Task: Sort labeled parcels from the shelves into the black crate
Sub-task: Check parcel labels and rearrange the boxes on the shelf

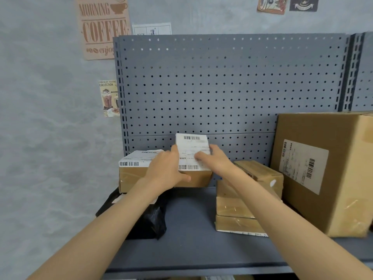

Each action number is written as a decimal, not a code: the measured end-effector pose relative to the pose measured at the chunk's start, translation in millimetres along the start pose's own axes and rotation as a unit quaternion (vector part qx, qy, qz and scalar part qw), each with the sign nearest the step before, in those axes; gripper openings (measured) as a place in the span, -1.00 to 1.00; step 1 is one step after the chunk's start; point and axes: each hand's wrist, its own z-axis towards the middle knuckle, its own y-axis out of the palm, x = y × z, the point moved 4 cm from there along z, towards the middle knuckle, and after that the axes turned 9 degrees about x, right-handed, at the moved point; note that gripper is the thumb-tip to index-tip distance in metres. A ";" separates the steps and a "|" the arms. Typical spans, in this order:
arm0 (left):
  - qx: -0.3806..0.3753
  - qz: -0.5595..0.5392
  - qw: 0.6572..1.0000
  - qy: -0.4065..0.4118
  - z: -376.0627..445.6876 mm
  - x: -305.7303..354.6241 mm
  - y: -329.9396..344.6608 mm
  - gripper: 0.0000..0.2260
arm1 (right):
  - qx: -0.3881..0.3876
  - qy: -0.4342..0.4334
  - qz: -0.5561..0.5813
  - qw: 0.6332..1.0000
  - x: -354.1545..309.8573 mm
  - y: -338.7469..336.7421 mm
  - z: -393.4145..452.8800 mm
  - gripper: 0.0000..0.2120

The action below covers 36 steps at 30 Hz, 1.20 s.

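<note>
**Labeled parcel gripped on the shelf**

I see a small labeled parcel (pixel 192 156) tilted up at the back of the grey shelf (pixel 191 229), against another parcel (pixel 133 168). My left hand (pixel 167 168) and right hand (pixel 216 158) both grip it; a large carton (pixel 327 170) stands right

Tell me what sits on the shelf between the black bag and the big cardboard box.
In the head view, a stack of small taped boxes stands between the black bag and the big cardboard box.
</note>
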 end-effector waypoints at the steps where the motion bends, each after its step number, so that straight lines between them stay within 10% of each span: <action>1: -0.004 0.089 0.996 0.020 0.0 2.2 0.6 -0.38 | -0.006 -0.005 -0.047 0.999 1.6 3.0 -1.4 -0.51; 15: -0.134 0.402 0.904 0.055 -3.5 0.2 38.9 -0.58 | -0.190 -0.070 -0.351 0.914 30.3 27.9 -10.5 -0.51; 20: -0.105 0.411 0.901 0.095 0.5 4.8 30.2 -0.37 | -0.200 -0.064 -0.292 0.933 25.0 -6.4 -8.6 -0.13; 28: -0.154 -0.009 0.979 0.134 0.4 39.8 28.8 -0.41 | -0.290 -0.013 -0.363 0.886 34.1 -52.8 -24.2 -0.03; 36: -0.153 -0.383 0.908 -0.077 -3.0 37.3 29.7 -0.34 | -0.076 0.027 0.099 0.992 17.6 -107.4 -33.5 -0.31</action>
